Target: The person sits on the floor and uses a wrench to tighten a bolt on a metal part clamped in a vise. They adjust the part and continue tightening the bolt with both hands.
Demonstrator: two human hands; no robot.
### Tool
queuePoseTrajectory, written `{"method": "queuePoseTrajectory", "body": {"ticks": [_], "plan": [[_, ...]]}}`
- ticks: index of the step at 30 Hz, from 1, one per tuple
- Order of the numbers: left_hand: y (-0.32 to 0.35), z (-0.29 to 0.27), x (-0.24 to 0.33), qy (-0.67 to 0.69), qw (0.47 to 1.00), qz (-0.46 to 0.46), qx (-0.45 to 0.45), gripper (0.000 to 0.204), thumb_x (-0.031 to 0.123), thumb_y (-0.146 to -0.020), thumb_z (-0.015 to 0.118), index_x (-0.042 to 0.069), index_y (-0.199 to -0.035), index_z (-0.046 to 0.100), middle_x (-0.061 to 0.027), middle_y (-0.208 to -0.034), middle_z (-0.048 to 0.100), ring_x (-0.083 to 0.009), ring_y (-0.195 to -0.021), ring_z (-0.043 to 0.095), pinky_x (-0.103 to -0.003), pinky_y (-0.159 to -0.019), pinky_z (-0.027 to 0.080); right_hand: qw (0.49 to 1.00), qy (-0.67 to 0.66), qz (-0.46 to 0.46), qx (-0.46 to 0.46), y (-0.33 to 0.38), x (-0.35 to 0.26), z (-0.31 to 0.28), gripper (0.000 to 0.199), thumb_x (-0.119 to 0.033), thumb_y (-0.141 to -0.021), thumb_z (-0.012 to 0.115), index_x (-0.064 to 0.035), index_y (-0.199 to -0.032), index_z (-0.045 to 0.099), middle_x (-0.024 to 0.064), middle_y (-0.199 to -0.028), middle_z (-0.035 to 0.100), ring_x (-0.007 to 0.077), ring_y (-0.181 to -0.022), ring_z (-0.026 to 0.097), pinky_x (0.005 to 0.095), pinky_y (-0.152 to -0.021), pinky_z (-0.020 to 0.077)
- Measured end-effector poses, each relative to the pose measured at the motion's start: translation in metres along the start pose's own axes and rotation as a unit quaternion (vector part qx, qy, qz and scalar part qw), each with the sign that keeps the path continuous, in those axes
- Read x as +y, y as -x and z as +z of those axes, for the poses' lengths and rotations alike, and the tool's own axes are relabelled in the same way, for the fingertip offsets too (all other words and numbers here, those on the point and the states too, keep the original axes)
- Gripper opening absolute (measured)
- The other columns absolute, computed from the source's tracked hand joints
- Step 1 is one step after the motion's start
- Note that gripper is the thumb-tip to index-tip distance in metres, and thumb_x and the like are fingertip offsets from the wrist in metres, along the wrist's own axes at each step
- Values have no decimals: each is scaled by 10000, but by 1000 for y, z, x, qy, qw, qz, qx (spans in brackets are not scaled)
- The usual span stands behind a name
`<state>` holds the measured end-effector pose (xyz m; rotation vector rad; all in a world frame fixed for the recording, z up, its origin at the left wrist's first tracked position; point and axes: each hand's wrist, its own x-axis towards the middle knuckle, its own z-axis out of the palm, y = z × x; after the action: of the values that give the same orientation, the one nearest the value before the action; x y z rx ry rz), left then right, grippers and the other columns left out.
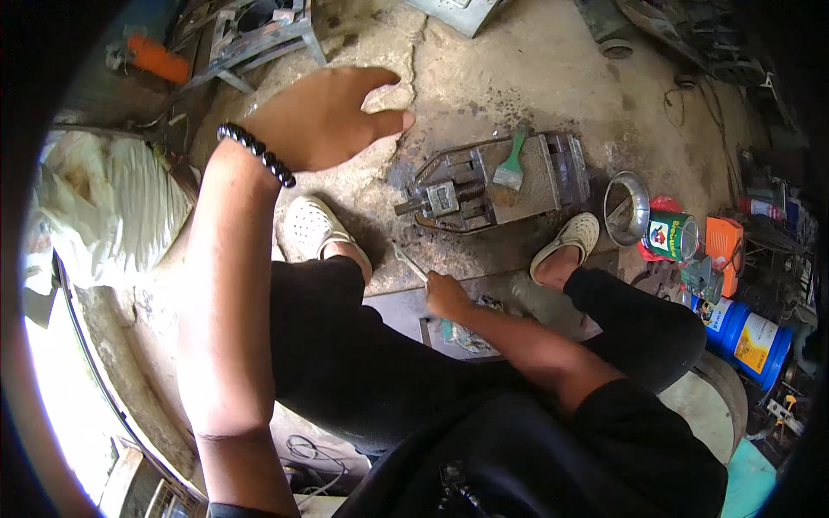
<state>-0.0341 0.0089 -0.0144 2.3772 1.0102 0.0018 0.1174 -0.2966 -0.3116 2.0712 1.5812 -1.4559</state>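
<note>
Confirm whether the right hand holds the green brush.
No, the right hand grips a slim tool; the brush lies on the vise.

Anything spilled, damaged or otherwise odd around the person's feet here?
Yes: dark blotches spot the concrete floor around the machine vise, possibly spilled oil, and a jagged crack runs nearby.
</note>
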Motion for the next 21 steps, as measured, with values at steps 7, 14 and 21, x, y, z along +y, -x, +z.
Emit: {"method": "queuePoseTrajectory", "body": {"ticks": [7,14,21], "plan": [[-5,-1,-6,3,999,30,40,570,443,-948,617,-2,-1303,583,-260,-1162,663,-390,-1073,659,-430,-930,526,993,24,-112,23,32,-47,-175,346,-48,-891,591,-65,-1236,613,247,-1085,669,414,-989,656,491,-861,508],[-6,-1,-2,5,998,15,60,571,437,-939,631,-5,-1297,586,-256,-1150,670,-381,-1058,670,-429,-926,531,941,291,-165,-49,-68,-134,-292,168,-141,-796,631,-25,-874,725,204,-814,703,339,-780,679,454,-711,505],[-1,1,-19,4,998,1,66,570,431,-939,638,-8,-1300,587,-243,-1187,664,-373,-1077,667,-424,-938,527,912,346,-7,-220,-175,-177,-260,177,-195,-853,623,-48,-764,667,98,-787,667,254,-677,573,437,-674,464]]}}
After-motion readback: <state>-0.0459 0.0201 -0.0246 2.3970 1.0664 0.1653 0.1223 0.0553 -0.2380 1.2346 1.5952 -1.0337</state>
